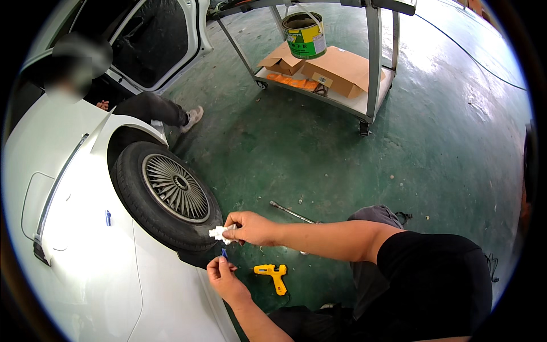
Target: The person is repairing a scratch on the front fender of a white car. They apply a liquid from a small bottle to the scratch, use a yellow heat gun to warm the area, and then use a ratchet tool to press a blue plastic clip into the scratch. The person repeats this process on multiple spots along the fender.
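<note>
"White crumpled wad [216, 233], paper or cloth, cannot tell which: location?"

"Near the centre, pinched between thumb and fingers of the right hand [245, 228], in front of the black-tyred wheel with a many-spoked metal cover [178, 185]."

"Small blue tab [224, 252]: location?"

"Pinched at the fingertips of the left hand [225, 280], just to the near side of the wad."

"Any similar piece?"

"One, also blue [108, 218], on the glossy white car body [102, 273] at left."

"Floor items?"

"Yellow pistol-shaped glue gun [273, 276], lying right of the left hand on the green floor [433, 176]. Slim metal rod-shaped tool [289, 210], beyond the right forearm and partly hidden by it."

"Far side?"

"Grey metal-framed trolley [374, 62]; brown cardboard boxes [342, 69] on its lower shelf; green-and-yellow round tin [306, 43] with a handle. Far left, a person's dark-trousered leg [151, 107] by the open car door [198, 34]."
</note>
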Available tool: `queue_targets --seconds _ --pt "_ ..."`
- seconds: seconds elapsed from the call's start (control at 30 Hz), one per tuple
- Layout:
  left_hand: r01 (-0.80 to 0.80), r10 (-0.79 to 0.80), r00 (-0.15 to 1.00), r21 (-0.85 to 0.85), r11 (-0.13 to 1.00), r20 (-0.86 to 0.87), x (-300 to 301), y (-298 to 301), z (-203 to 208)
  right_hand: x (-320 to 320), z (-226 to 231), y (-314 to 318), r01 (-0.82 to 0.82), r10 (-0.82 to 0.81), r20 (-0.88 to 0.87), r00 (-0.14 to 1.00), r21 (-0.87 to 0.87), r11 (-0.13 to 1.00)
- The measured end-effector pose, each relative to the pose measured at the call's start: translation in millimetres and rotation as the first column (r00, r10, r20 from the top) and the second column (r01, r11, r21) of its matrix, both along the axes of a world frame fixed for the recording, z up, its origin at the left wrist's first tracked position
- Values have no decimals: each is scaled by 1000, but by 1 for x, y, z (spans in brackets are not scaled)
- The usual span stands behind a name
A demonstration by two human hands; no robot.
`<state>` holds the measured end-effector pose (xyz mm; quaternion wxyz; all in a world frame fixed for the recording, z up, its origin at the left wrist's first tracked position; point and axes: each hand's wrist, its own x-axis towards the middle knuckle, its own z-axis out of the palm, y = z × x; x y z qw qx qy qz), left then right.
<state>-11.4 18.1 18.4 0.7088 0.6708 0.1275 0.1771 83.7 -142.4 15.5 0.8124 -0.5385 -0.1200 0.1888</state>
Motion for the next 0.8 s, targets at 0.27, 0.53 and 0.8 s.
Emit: queue_targets --seconds 0.27,0.53,0.8 --pt "231 -150 972 -665 710 178 -4 16 6 1 16 -5 134 -151 114 982 145 980" --pt "227 -160 973 -587 777 165 -1 5 8 -22 26 8 -112 110 260 959 -6 994" --pt "218 -222 974 -415 883 38 -2 -1 0 -20 12 12 -3 89 482 872 -178 984"
